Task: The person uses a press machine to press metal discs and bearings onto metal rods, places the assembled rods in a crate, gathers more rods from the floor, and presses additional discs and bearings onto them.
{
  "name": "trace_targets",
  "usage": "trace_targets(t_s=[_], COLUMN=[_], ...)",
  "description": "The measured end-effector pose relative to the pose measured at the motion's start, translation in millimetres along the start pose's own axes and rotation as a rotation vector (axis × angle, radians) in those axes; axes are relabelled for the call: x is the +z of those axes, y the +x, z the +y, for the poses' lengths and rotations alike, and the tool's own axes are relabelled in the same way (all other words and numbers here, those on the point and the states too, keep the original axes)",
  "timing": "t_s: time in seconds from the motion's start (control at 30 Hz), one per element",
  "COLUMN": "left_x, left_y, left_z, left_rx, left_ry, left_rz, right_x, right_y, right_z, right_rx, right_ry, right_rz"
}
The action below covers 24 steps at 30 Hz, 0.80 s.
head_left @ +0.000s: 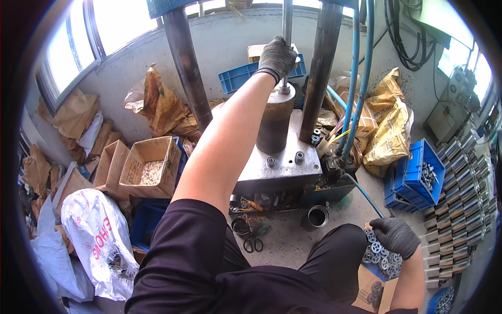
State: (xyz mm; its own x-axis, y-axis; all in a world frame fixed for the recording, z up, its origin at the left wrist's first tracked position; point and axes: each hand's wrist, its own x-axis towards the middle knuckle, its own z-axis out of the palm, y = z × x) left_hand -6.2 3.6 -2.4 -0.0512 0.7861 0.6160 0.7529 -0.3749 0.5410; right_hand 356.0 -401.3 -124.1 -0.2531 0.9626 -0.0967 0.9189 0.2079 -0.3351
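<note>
Vertical steel rod (287, 23) of press, upper centre: slim, grey, upright, gripped partway up by gloved left hand (276, 56); lower end meets rusty brown cylinder (275, 121) standing on grey metal base plate (285, 167). Small round metal bearings (380, 256), silver w/ dark centres, heaped in open cardboard box, lower right; gloved right hand (396, 235) resting on top of heap, fingers curled over a few.
</note>
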Motion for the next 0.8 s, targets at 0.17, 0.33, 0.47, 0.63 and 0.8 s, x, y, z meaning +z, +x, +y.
trace_targets(t_s=[0.17,0.33,0.47,0.63,0.8], left_x=[-7.0,-7.5,-4.6,-2.4,-3.8], left_y=[-0.3,-2.9,-0.6,0.0,-1.8], left_z=[4.3,4.0,1.7,0.5,1.6], left_rx=[-0.04,-0.041,-0.038,-0.049,-0.047], left_ry=[-0.072,-0.094,-0.087,-0.13,-0.13], left_rz=[-0.076,-0.076,-0.079,-0.078,-0.075], right_x=[-0.2,0.0,-0.2,0.5,1.9], right_y=[1.4,-0.3,0.1,-0.3,0.3], right_z=[1.3,-0.1,-0.5,0.6,1.9], right_rx=[0.025,0.006,0.056,0.02,0.03], right_ry=[-0.009,-0.078,0.022,-0.098,0.016], right_rz=[-0.058,-0.113,-0.022,-0.119,-0.005])
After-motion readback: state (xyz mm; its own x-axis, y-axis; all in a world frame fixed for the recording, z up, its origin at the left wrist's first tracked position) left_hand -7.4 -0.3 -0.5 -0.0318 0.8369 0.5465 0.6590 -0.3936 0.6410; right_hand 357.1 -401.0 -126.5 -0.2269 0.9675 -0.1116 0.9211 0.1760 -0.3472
